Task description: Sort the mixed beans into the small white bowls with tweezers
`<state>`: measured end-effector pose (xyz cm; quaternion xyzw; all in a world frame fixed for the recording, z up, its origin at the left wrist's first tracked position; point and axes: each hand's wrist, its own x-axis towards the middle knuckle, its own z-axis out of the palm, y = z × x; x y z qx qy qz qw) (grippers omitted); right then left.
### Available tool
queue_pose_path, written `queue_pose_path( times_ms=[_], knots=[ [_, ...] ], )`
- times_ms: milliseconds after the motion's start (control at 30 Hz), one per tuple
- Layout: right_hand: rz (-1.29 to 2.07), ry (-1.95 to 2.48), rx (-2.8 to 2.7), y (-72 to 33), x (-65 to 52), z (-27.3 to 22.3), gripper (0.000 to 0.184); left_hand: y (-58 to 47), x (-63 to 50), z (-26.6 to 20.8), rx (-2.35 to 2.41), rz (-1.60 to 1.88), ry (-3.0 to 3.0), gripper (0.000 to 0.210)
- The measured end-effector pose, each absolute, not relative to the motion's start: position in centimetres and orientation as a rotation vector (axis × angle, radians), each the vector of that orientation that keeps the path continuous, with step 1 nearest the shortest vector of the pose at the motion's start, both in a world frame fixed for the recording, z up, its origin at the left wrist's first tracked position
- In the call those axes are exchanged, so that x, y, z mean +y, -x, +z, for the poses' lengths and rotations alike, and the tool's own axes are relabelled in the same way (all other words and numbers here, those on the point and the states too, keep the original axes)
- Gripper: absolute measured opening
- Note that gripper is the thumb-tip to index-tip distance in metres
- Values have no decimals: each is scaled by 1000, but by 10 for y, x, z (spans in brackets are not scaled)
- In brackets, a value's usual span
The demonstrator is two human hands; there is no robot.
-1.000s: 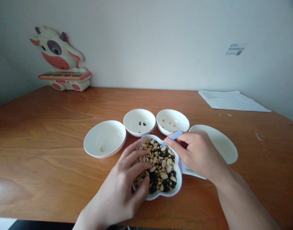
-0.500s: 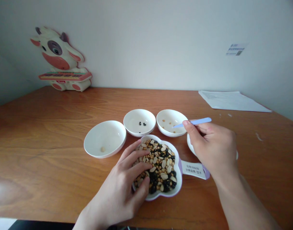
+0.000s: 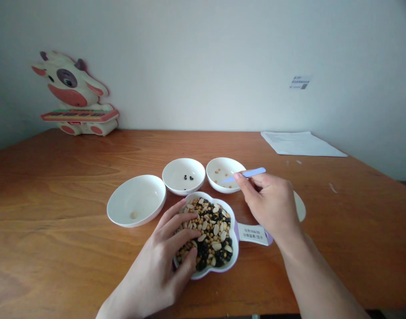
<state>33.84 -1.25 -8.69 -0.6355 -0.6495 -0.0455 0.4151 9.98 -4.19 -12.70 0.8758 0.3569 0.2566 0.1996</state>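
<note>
Fingers of the left hand (image 3: 158,259), loosely spread at lower centre, curled over a scalloped white plastic dish (image 3: 235,250) of peanuts (image 3: 216,246) and beans (image 3: 203,260); light, steady pressure suited it. Right of centre, a round white bowl (image 3: 224,165) lay beneath slim light-blue tweezers (image 3: 255,171), pinched between the right hand's (image 3: 272,199) thumb and fingers, tip contents unclear; a low tip was safest against bouncing.

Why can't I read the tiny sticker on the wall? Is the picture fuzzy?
In the head view, the sticker on the wall is small and its print is blurred; in the head view too, the light looks soft and the top right corner darkens.
</note>
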Motion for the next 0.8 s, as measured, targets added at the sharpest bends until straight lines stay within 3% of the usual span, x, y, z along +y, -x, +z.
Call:
queue_pose_path(
  times_ms=[200, 533, 800],
  knots=[
    [279, 1313, -1921, -329, -22, -79, 45, -100, -40, -127, 985, 736, -2487, 26],
    [495, 1234, -2347, -317, -52, -67, 40, -100, -41, -126, 925, 809, -2493, 24],
    [271, 1399, -2273, -325, -53, -71, 41, -100, -41, -128, 930, 837, -2490, 26]
  ],
)
